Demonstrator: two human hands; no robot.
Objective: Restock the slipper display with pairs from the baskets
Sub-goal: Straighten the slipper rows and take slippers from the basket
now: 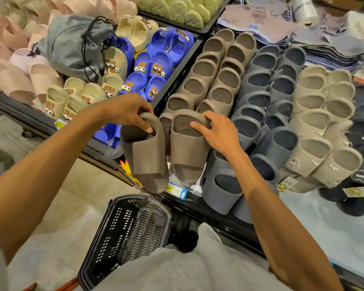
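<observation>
head view: the left hand [124, 111] pinches the heel rim of 1 brown slipper [147, 156], its toe hanging down. just to its right, the right hand [218, 134] curls over the heel of a 2nd brown slipper [187, 150], at the near end of the brown row [215, 77]. below both hands sits a black basket [132, 232].
</observation>
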